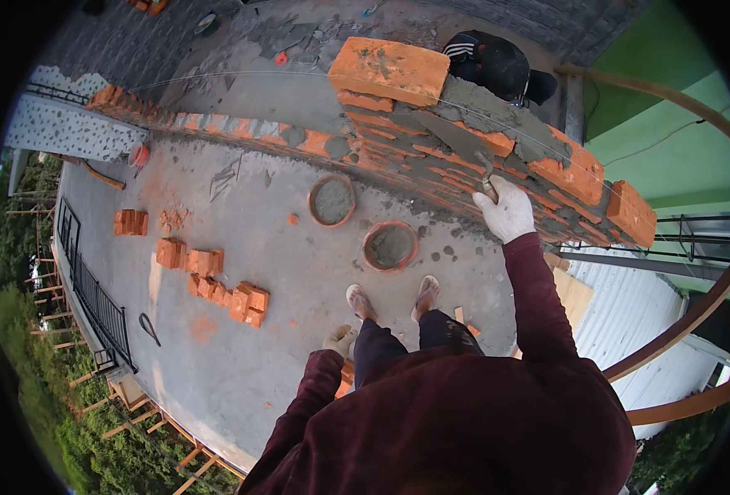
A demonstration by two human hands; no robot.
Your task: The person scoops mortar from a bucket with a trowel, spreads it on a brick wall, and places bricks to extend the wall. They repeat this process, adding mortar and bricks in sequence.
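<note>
My right hand, in a white glove, grips the handle of a trowel, whose blade lies against grey mortar near the top of the brick wall. An orange brick rests on the wall's top, left of the blade. More bricks and rough mortar run along the top beside a taut line. My gloved left hand is low beside my left leg, fingers curled; what it holds, if anything, I cannot make out. Two round tubs of mortar stand on the floor at the wall's foot.
A crouching co-worker in dark clothes is beyond the wall. Brick stacks lie on the concrete floor to my left, near a railing at the edge. Curved beams arch at the right; a low brick course extends leftward.
</note>
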